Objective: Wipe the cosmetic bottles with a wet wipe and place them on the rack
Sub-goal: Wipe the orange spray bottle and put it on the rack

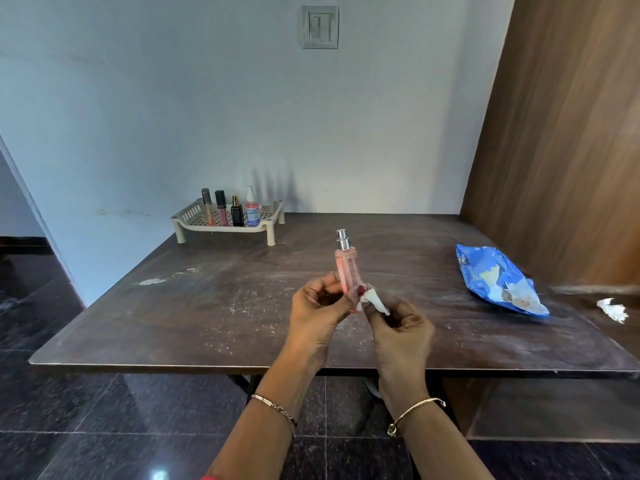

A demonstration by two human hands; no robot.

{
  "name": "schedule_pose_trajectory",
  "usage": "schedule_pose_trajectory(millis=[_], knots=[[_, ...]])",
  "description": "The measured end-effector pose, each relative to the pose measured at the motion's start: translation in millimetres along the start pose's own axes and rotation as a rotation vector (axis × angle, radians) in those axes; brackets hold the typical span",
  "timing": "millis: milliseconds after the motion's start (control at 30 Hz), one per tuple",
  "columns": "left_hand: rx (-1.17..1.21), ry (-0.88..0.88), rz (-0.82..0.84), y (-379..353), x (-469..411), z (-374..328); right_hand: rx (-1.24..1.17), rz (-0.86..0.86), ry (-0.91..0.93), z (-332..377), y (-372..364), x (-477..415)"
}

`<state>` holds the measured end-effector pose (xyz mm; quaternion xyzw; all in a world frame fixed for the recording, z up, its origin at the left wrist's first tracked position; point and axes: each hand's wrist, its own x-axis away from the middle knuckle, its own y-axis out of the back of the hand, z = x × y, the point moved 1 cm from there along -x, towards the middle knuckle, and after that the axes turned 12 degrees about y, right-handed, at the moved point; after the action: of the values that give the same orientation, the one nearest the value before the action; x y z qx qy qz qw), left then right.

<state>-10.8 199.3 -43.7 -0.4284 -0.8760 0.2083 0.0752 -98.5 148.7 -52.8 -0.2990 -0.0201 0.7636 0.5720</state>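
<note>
My left hand (pixel 317 308) grips the lower end of a slim pink spray bottle (pixel 347 268) with a silver nozzle, held upright above the middle of the dark table (pixel 207 306). My right hand (pixel 398 327) pinches a crumpled white wet wipe (pixel 375 303) against the bottle's base. At the table's far left stands a beige perforated rack (pixel 194 216). On it stand several cosmetic bottles: two lip gloss tubes (pixel 214 207), a small black bottle (pixel 237 213) and a clear pump bottle (pixel 252 207) with a blue label.
A blue wet-wipe pack (pixel 498 278) lies open on the table's right side. A used crumpled wipe (pixel 613 308) lies beyond it at the right edge. A wooden panel (pixel 561 133) rises at the right. White dust smears mark the tabletop.
</note>
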Motion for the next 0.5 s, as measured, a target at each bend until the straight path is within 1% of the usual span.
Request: schedule_pose_trajectory(millis=[67, 133, 233, 300, 367, 433, 500], knots=[[-0.039, -0.016, 0.024, -0.1, 0.8, -1.9, 0.013, 0.025, -0.008, 0.5, -1.0, -2.0], [-0.119, -0.052, 0.012, -1.9, 1.4, -3.8, -0.019, 0.063, -0.044, 3.6, -4.5, -8.7], [-0.337, -0.114, -0.088, -3.6, 2.3, -3.8, -0.098, 0.119, -0.136, 10.8, -11.9, -22.4], [-0.448, -0.125, -0.149, -3.5, 2.4, -1.9, -0.102, 0.135, -0.156, 13.5, -13.2, -27.6], [-0.528, -0.158, -0.228, -4.1, 2.5, -2.4, -0.082, 0.138, -0.133, 13.8, -14.0, -25.7], [-0.662, -0.241, -0.341, -7.2, 4.1, -4.6, -0.051, 0.106, -0.069, 10.3, -15.2, -16.9], [-0.807, -0.309, -0.424, -11.7, 8.0, -6.3, 0.035, 0.063, 0.012, 3.8, -16.1, -5.9]])
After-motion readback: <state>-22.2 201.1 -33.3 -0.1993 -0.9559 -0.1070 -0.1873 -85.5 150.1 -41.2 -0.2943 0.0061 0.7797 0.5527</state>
